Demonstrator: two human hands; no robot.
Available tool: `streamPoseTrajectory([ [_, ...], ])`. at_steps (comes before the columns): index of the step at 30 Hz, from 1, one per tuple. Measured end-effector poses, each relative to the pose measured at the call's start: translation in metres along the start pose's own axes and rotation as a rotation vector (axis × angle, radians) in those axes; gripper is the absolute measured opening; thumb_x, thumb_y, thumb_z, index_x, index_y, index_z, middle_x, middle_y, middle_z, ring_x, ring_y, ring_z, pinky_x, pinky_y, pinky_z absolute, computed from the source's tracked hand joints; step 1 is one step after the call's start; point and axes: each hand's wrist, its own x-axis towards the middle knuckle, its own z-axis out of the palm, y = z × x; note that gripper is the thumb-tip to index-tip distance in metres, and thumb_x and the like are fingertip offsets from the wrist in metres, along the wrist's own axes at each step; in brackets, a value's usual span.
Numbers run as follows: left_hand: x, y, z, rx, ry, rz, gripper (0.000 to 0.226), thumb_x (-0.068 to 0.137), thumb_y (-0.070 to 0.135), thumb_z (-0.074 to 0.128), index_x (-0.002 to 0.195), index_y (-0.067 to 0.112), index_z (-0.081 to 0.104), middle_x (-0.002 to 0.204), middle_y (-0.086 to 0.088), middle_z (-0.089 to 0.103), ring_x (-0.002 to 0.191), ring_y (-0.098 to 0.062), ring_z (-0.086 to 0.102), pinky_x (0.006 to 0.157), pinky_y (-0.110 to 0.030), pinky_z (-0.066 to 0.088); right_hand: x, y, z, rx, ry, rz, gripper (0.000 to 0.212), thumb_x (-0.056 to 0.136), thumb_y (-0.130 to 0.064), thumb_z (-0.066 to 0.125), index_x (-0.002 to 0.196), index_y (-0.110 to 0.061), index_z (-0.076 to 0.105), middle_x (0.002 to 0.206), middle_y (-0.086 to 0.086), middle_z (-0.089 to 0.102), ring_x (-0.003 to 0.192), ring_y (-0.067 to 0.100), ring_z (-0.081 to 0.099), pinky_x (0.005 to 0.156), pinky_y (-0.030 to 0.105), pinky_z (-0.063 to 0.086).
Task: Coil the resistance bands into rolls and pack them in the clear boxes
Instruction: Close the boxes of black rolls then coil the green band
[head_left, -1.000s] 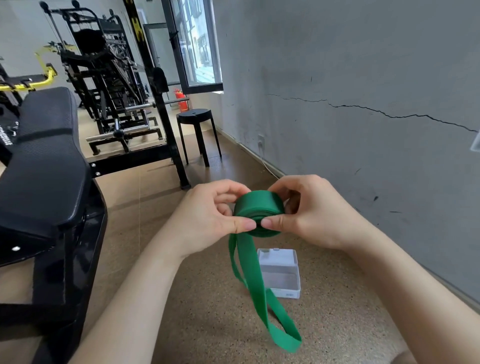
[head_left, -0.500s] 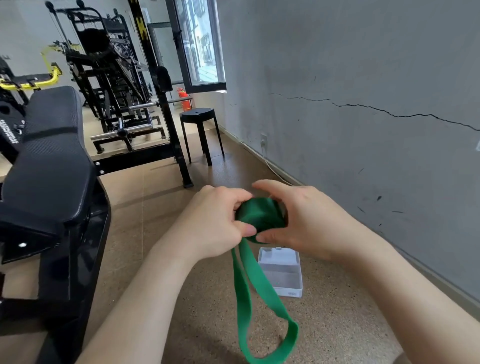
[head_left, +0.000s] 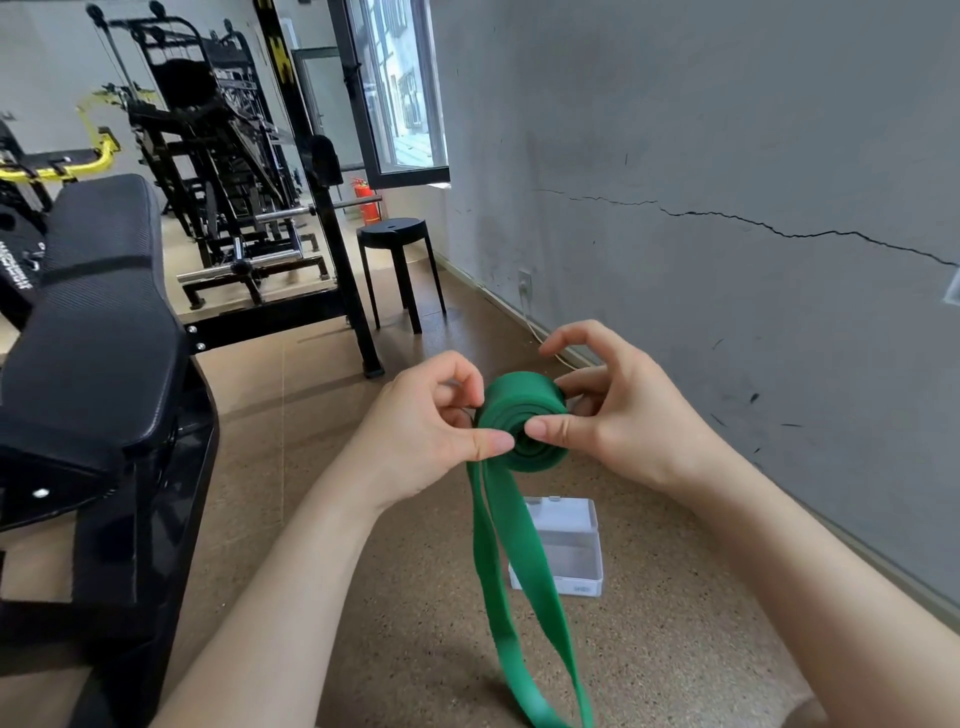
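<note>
The left hand (head_left: 415, 441) and right hand (head_left: 628, 431) pinched the half-wound green band (head_left: 522, 408); loosened thumbs might have let it unwind.

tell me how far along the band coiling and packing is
Done: part of the green band is wound into a tight roll. In hand: the left hand and right hand pinch that roll, thumbs on its face. Left: a long loose tail hangs unrolled, and the clear box on the floor shows no band inside, so packing has not begun.
</note>
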Motion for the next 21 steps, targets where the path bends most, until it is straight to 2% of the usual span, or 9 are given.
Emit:
streamPoseTrajectory([
  [3, -0.001, 0.000, 0.000, -0.015, -0.011, 0.009, 0.040, 0.067, 0.009, 0.085, 0.079, 0.019, 0.048, 0.069, 0.005, 0.070, 0.062, -0.016, 0.057, 0.067, -0.040, 0.054, 0.000, -0.001, 0.001, 0.137, 0.037, 0.030, 0.051, 0.069, -0.018, 0.086, 0.101, -0.029, 0.048, 0.086, 0.009, 0.071, 0.061, 0.014, 0.059, 0.062, 0.039, 0.055],
  [6, -0.002, 0.001, 0.000, -0.022, -0.010, 0.022, 0.039, 0.072, 0.015, 0.081, 0.081, 0.023, 0.045, 0.079, 0.001, 0.074, 0.070, -0.032, 0.067, 0.073, -0.048, 0.056, 0.000, -0.002, 0.005, 0.260, 0.078, 0.056, 0.047, 0.073, -0.010, 0.082, 0.097, -0.024, 0.044, 0.090, 0.011, 0.070, 0.056, 0.004, 0.060, 0.055, 0.025, 0.051],
  [10, -0.002, 0.002, -0.001, 0.068, 0.023, 0.067, 0.038, 0.074, 0.013, 0.080, 0.081, 0.023, 0.043, 0.075, 0.000, 0.073, 0.067, -0.025, 0.069, 0.069, -0.044, 0.058, -0.001, -0.002, 0.008, 0.292, 0.029, 0.098, 0.045, 0.076, -0.012, 0.079, 0.100, -0.024, 0.043, 0.097, 0.015, 0.068, 0.062, 0.008, 0.062, 0.056, 0.025, 0.051],
  [11, -0.002, 0.001, -0.001, 0.127, 0.036, 0.076, 0.040, 0.073, 0.013, 0.080, 0.080, 0.025, 0.043, 0.071, -0.001, 0.072, 0.063, -0.025, 0.066, 0.066, -0.043, 0.056, -0.002, -0.005, 0.006, 0.202, -0.009, 0.084, 0.046, 0.077, -0.015, 0.079, 0.104, -0.025, 0.043, 0.099, 0.010, 0.067, 0.066, 0.009, 0.063, 0.060, 0.029, 0.054],
  [13, -0.002, 0.000, 0.000, 0.275, 0.030, 0.093, 0.042, 0.070, 0.016, 0.082, 0.080, 0.027, 0.043, 0.063, -0.004, 0.063, 0.053, -0.026, 0.052, 0.057, -0.041, 0.052, -0.005, -0.011, 0.002, -0.167, -0.081, -0.009, 0.054, 0.076, -0.026, 0.080, 0.112, -0.033, 0.040, 0.108, -0.004, 0.063, 0.074, 0.001, 0.059, 0.073, 0.036, 0.055],
  [15, -0.002, -0.001, 0.002, 0.398, -0.007, 0.113, 0.041, 0.068, 0.020, 0.081, 0.081, 0.028, 0.043, 0.057, 0.000, 0.052, 0.048, -0.019, 0.040, 0.052, -0.036, 0.044, -0.007, -0.017, 0.002, -0.427, -0.106, -0.105, 0.059, 0.074, -0.035, 0.079, 0.114, -0.039, 0.035, 0.112, -0.012, 0.060, 0.070, -0.004, 0.051, 0.077, 0.033, 0.049],
  [17, -0.001, -0.001, 0.004, 0.466, -0.036, 0.130, 0.039, 0.068, 0.021, 0.079, 0.081, 0.030, 0.043, 0.055, 0.006, 0.048, 0.047, -0.016, 0.037, 0.051, -0.032, 0.040, -0.006, -0.021, 0.009, -0.513, -0.127, -0.131, 0.057, 0.075, -0.038, 0.076, 0.113, -0.037, 0.034, 0.111, -0.011, 0.062, 0.072, 0.002, 0.053, 0.075, 0.034, 0.047],
  [19, -0.001, 0.000, 0.006, 0.509, -0.048, 0.134, 0.039, 0.068, 0.021, 0.079, 0.081, 0.031, 0.043, 0.054, 0.007, 0.047, 0.048, -0.015, 0.037, 0.052, -0.033, 0.041, -0.004, -0.020, 0.016, -0.596, -0.134, -0.134, 0.054, 0.077, -0.039, 0.074, 0.116, -0.034, 0.037, 0.108, -0.004, 0.065, 0.084, 0.020, 0.059, 0.077, 0.035, 0.047],
  [21, -0.001, -0.001, 0.006, 0.496, -0.055, 0.120, 0.040, 0.065, 0.022, 0.080, 0.081, 0.031, 0.044, 0.057, 0.005, 0.051, 0.049, -0.017, 0.039, 0.054, -0.036, 0.045, -0.003, -0.020, 0.015, -0.616, -0.128, -0.104, 0.052, 0.078, -0.040, 0.073, 0.121, -0.030, 0.046, 0.109, -0.004, 0.064, 0.096, 0.022, 0.059, 0.081, 0.034, 0.045],
])
